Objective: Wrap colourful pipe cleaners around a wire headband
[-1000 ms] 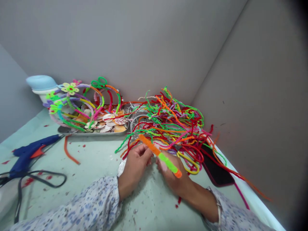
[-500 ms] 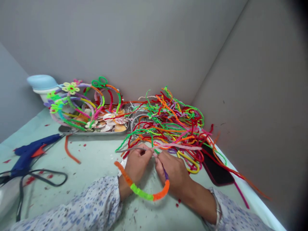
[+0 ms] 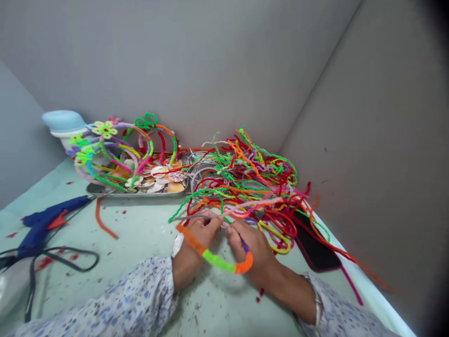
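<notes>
Between my two hands is a curved headband (image 3: 219,261) wrapped in orange, lime green and purple bands. My right hand (image 3: 251,243) is closed around its purple end, and its body loops below, toward me. With thumb and fingers pinched, my left hand (image 3: 203,231) grips a pale pink pipe cleaner (image 3: 252,204) where it meets the headband's tip. The pipe cleaner's free end points up and right over the pile. A thin grey strand (image 3: 187,217) sticks out to the left of my left hand. The fingertips partly hide the joint.
A heap of colourful pipe cleaners (image 3: 259,164) lies beyond my hands. Finished headbands (image 3: 131,125) stand in a metal tray (image 3: 140,199) of shells. A blue glue gun (image 3: 45,220) with a black cord lies left, a phone (image 3: 317,245) right. Walls stand behind and at the right.
The headband has swung up and to the right, its orange end now over my left wrist. The pale pink pipe cleaner's free end has shifted left and tilted upward.
</notes>
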{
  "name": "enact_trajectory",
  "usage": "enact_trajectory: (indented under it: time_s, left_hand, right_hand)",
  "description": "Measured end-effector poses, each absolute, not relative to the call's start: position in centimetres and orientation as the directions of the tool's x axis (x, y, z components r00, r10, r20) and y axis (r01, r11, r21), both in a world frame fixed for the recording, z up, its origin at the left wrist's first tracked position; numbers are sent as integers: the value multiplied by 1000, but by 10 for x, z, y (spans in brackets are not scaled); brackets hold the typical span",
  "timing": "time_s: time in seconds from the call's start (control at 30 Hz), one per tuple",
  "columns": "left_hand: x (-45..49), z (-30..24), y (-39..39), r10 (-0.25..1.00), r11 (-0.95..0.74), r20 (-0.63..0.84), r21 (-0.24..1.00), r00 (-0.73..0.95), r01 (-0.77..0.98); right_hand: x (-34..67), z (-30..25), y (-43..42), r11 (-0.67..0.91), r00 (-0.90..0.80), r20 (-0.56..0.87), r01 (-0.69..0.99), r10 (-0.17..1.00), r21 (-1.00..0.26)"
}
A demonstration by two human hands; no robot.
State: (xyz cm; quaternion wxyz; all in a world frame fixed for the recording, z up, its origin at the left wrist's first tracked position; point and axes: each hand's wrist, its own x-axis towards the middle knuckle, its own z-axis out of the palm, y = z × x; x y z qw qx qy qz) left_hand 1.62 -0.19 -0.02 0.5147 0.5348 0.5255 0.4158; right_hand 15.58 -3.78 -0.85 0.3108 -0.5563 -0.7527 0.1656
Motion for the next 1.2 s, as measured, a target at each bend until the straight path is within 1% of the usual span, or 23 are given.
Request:
enact_trajectory:
  time_s: [0.1, 0.17, 0.23, 0.33, 0.47, 0.53, 0.6, 0.7, 0.9, 1.0, 1.1, 1.2]
  left_hand:
    - [17, -1, -4, 985, 79, -80, 997, 154, 12]
    - [17, 2, -7, 983, 69, -61, 997, 170, -42]
    - [17, 5, -8, 984, 47, -32, 996, 173, -81]
    - [15, 8, -7, 984, 1, 22, 991, 175, -131]
    - [13, 7, -5, 974, 11, 11, 995, 225, -99]
    - [13, 8, -5, 975, 3, 13, 997, 224, -71]
    - [13, 8, -6, 973, -34, 44, 998, 226, -51]
    - [13, 8, -6, 969, -103, 105, 994, 224, -18]
    - [11, 7, -4, 944, -252, 225, 964, 243, 84]
    - [11, 7, -2, 932, -305, 265, 942, 247, 142]
    - [11, 5, -1, 923, -349, 296, 913, 248, 211]
    - [12, 4, 0, 919, -379, 330, 891, 218, 249]
  right_hand:
    - [157, -11, -36, 202, -112, 168, 559, 979, -804]
    - [157, -12, -34, 100, -68, 79, 417, 995, -903]
    - [156, -11, -32, -18, -32, -29, 282, 999, -959]
    - [155, -5, -30, -136, -18, -141, 158, 990, -978]
    - [155, -4, -30, -122, -36, -128, 139, 991, -983]
    - [157, -9, -29, -111, -51, -118, 117, 992, -987]
    - [159, -16, -28, -118, -76, -125, 86, 989, -989]
    - [160, -23, -26, -135, -31, -138, 89, 990, -987]
    - [157, -17, -26, -87, 10, -87, 62, 996, -994]
    - [158, -13, -27, -44, -2, -44, 87, 999, -995]
    - [158, -13, -27, -34, 9, -34, 112, 999, -993]
    - [158, -14, -28, 6, 16, 9, 154, 1000, -988]
